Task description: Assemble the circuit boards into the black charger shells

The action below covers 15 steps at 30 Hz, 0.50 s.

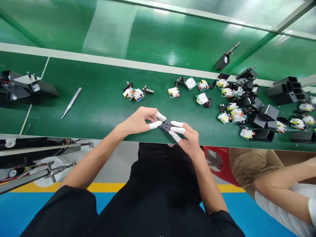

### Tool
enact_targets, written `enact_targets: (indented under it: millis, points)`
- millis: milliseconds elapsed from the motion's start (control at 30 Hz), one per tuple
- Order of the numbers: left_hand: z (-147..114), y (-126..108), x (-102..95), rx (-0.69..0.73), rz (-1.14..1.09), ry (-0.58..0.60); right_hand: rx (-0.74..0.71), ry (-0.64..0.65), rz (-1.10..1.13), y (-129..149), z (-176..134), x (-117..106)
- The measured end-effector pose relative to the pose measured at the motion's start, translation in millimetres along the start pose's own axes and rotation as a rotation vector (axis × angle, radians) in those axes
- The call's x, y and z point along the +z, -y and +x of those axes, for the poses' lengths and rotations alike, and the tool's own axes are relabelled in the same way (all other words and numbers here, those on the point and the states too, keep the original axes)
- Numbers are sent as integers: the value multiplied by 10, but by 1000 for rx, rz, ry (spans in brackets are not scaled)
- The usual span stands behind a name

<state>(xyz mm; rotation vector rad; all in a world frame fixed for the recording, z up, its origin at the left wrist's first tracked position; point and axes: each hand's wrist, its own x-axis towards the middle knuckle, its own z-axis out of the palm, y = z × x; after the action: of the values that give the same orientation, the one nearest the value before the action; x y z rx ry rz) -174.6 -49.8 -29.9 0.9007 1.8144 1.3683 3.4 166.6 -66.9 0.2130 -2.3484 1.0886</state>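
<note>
Between my hands, close to the front edge of the green bench [106, 115], is a small black plastic part [167, 126] with several holes or studs on its face. My left hand [144, 121] pinches its left end between thumb and forefinger, both in white finger cots. White cots also cover several fingers of my right hand [187, 136], which are closed on the part's right side. Beyond my hands lie two circuit boards [134, 94] with attached black pieces. Another board with white filler [173, 92] is a little to the right.
Further right are more boards [202, 98] and a heap of black housings [265, 115]. A metal blade-like tool [71, 102] lies at left, near black housings [37, 87]. A co-worker's arm [281, 184] and a red stool [222, 164] are at right.
</note>
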Motion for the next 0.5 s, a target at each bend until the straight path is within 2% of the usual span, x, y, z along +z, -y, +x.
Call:
enact_targets:
  millis: [167, 333, 500]
  points:
    - [124, -130, -30, -94, 14, 110, -2, 8, -2, 12, -12, -1]
    - [181, -299, 0, -144, 165, 88, 3, 6, 10, 19, 1, -7]
    - [206, -379, 37, -111, 347, 99, -17, -1, 18, 16, -1, 0]
